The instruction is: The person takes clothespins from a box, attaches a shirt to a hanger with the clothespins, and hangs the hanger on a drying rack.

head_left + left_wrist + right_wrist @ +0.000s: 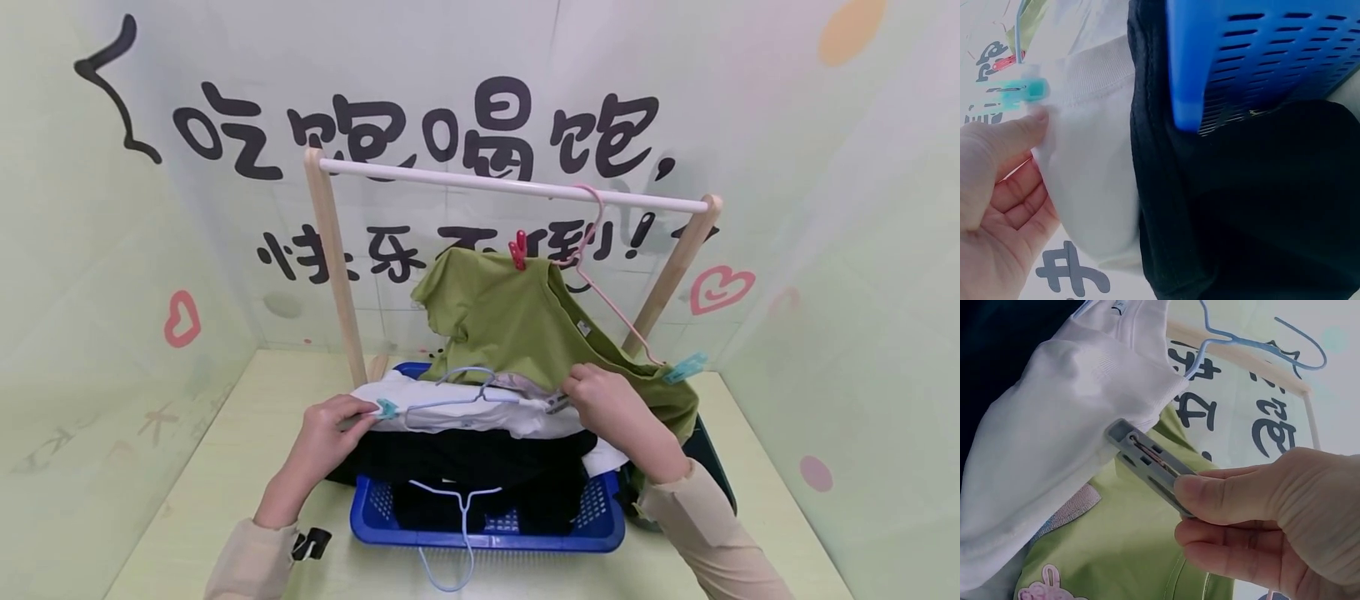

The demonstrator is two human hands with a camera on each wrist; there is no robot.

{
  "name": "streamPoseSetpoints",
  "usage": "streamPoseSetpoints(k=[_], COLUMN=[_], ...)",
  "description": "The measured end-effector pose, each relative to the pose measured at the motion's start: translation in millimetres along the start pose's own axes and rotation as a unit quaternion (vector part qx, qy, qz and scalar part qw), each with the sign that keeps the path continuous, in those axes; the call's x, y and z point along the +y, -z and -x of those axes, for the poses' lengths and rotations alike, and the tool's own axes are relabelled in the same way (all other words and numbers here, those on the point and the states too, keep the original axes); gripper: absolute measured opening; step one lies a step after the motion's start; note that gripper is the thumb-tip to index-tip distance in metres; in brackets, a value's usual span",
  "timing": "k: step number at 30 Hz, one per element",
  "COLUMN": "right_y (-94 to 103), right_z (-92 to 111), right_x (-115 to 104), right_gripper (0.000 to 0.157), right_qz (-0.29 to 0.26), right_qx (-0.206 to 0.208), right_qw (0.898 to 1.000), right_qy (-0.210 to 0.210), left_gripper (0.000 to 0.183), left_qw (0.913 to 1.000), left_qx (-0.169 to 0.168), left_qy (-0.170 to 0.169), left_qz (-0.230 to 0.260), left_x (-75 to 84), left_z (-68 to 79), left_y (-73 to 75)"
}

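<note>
A white shirt (450, 421) lies over the blue basket with a blue hanger (480, 398) in its neck. My left hand (335, 427) pinches the shirt's shoulder edge, right beside a teal clothespin (1025, 90) clipped there; its fingers (1022, 200) are partly behind the cloth. Between thumb and fingers, my right hand (1254, 519) holds a grey clothespin (1150, 464) by its tail end. The front end of that clothespin meets the shirt's other shoulder, near the hanger arm. In the head view the right hand (611, 412) covers part of the grey clothespin.
Behind the shirt, a green shirt (495, 312) hangs from a pink hanger (600, 292) on the rack's white rail (450, 175), with red (518, 250) and teal (686, 368) clothespins. Black clothing (465, 458) lies on the blue basket (487, 542); another blue hanger (463, 533) hangs over its front.
</note>
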State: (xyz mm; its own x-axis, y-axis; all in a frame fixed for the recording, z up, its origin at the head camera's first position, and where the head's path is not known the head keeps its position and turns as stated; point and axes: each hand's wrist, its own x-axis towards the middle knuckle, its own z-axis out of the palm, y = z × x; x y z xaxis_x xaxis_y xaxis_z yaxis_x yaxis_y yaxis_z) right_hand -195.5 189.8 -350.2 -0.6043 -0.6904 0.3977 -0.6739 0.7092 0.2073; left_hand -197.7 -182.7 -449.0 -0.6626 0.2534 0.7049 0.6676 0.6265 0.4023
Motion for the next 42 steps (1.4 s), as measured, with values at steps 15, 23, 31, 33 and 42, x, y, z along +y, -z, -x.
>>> streamPoseSetpoints(k=[15, 23, 31, 33, 42], right_y=[1.4, -0.8, -0.6, -1.3, -14.1], right_z=[-7, -9, -6, -4, 24], right_x=[7, 5, 0, 1, 3], right_gripper=[0.026, 0.019, 0.02, 0.019, 0.038], right_qz=[-0.031, -0.05, -0.079, -0.089, -0.184], right_qx=[-0.043, -0.063, -0.084, -0.078, -0.083], right_qw=[0.998, 0.997, 0.993, 0.993, 0.969], right_qy=[0.015, 0.016, -0.02, -0.025, -0.143], left_gripper=[0.02, 0.02, 0.019, 0.02, 0.02], left_qw=[1.0, 1.0, 1.0, 1.0, 1.0], left_qx=[-0.006, -0.003, -0.005, -0.004, -0.008], left_qy=[0.002, -0.005, -0.007, -0.006, 0.001], left_qz=[0.006, 0.008, 0.004, 0.004, 0.006], left_x=[-0.3, -0.1, 0.5, 0.6, -0.4], left_z=[1.1, 1.5, 1.3, 1.2, 2.3], left_y=[0.7, 1.0, 0.0, -0.1, -0.1])
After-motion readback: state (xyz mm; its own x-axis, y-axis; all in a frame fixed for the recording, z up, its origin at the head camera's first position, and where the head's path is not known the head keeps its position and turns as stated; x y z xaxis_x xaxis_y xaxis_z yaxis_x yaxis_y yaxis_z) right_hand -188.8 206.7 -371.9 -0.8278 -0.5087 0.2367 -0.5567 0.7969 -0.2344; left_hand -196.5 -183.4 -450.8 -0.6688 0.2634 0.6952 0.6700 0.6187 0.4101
